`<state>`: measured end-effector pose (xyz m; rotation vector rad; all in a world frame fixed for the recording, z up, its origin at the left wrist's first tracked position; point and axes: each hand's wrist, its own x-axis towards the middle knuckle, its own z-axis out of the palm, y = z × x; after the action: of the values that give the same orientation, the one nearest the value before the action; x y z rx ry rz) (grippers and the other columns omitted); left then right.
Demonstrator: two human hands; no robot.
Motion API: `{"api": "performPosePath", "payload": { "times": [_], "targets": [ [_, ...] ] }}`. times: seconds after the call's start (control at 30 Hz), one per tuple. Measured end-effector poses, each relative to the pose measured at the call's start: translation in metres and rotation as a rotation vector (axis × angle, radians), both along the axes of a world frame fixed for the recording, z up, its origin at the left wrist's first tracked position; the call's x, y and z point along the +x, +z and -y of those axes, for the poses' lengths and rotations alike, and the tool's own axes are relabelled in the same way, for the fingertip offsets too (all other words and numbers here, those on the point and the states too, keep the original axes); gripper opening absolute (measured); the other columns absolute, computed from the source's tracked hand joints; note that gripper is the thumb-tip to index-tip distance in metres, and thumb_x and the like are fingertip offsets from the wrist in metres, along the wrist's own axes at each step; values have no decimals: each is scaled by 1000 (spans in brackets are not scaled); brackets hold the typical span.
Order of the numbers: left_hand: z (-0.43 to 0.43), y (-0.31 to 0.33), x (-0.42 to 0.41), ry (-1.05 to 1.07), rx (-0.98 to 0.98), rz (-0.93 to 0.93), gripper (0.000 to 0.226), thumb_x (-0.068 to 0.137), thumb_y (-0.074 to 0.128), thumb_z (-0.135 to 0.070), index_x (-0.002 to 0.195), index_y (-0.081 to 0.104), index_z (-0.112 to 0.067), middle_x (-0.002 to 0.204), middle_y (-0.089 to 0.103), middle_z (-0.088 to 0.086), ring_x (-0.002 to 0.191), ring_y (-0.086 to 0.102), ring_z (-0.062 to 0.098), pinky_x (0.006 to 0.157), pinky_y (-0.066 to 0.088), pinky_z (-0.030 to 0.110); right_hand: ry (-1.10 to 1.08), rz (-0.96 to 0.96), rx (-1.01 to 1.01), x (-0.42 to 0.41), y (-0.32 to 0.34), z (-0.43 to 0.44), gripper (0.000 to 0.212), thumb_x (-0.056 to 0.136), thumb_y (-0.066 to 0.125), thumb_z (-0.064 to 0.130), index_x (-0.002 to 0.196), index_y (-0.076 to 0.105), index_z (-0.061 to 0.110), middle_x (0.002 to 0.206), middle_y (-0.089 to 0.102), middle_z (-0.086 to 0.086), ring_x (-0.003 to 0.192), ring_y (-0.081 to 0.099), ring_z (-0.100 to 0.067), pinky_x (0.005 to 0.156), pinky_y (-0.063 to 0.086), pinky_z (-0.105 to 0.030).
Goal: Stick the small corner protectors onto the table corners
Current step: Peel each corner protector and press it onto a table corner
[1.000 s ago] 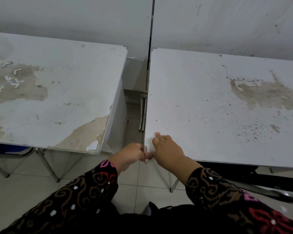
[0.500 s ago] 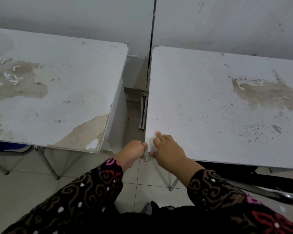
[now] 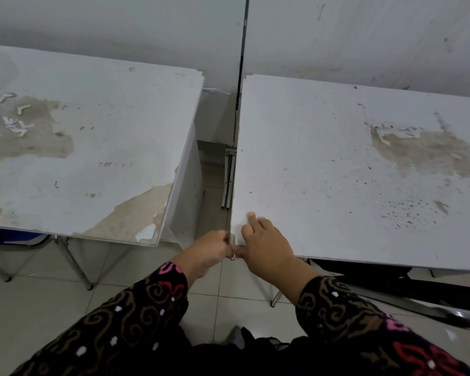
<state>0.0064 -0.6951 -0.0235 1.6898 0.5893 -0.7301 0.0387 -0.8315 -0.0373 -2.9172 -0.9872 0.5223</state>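
Observation:
Two worn white tables stand side by side. Both hands meet at the near left corner of the right table (image 3: 337, 164). A small pale corner protector (image 3: 232, 246) sits on that corner, mostly hidden between the hands. My left hand (image 3: 209, 249) has curled fingers pinching the protector from the left side. My right hand (image 3: 266, 242) lies on the tabletop with its fingers pressing down by the corner and its thumb against the protector. The left table (image 3: 92, 147) has a clear protector (image 3: 158, 238) on its near right corner.
Several small white protectors (image 3: 14, 123) lie loose on the stained patch at the left table's far left. A narrow gap (image 3: 215, 185) with metal legs separates the tables. A white wall runs behind. Tiled floor lies below, with dark chair parts (image 3: 391, 289) under the right table.
The hands stay at the right table's near left corner. My left hand has closed in a little tighter against the corner; the view shifted slightly.

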Motion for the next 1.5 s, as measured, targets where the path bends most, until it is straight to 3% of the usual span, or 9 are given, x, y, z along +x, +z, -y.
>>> {"api": "performPosePath", "payload": {
  "times": [0.17,0.3,0.5,0.67,0.9,1.0,1.1,1.33,1.5],
  "targets": [
    [16,-4,2,85,89,7,27,89,58,-6,116,54,-2,84,56,-1,75,51,9,58,36,19,-1,-5,18,1,-1,1,48,95,45,40,130,40,7,155,16,-17,132,29,-31,106,35,-36],
    [20,-5,2,91,146,-17,42,89,58,-11,128,47,1,117,58,15,104,56,24,68,38,23,-10,-24,32,2,3,2,49,95,42,41,130,40,6,155,15,-15,134,28,-30,107,34,-35],
    [3,-1,6,-50,83,-59,24,85,65,-9,105,52,-8,93,59,1,93,55,16,74,42,22,-6,-40,25,3,5,3,56,93,48,45,133,38,8,157,13,-12,138,24,-28,111,28,-33],
    [17,-7,5,54,140,-60,51,85,64,-9,131,45,0,122,57,16,91,56,18,68,40,21,-29,-71,48,5,5,6,58,91,49,48,133,40,8,158,14,-10,139,22,-27,111,28,-32],
    [-5,-5,-1,9,-37,-45,7,92,57,-18,97,58,-13,84,66,-1,78,63,9,75,37,27,-86,-152,82,10,9,9,72,84,51,63,135,40,13,158,14,-1,140,19,-21,111,25,-31],
    [-10,-7,5,68,-36,-69,17,96,49,-27,86,58,-17,79,68,0,80,65,12,82,34,35,-97,-104,77,5,7,4,74,83,49,64,133,41,11,157,17,-5,138,24,-23,110,28,-32],
    [-2,-9,10,81,105,-31,27,98,46,-27,78,57,-13,71,60,4,71,56,16,66,37,28,-109,-47,55,2,6,-4,74,83,48,66,130,43,9,154,22,-9,132,31,-28,106,33,-36],
    [12,-16,13,137,183,-52,23,95,43,-22,88,58,-6,84,60,12,81,56,25,77,41,31,-160,-24,115,1,-1,-14,52,89,50,49,123,48,9,153,25,-4,119,38,-31,96,37,-35],
    [8,-16,16,148,135,-82,21,94,47,-23,89,56,-4,74,57,6,67,54,18,71,38,28,-99,-85,55,8,1,-8,52,88,57,43,126,43,11,156,18,-1,121,34,-31,96,38,-35]
  ]
}}
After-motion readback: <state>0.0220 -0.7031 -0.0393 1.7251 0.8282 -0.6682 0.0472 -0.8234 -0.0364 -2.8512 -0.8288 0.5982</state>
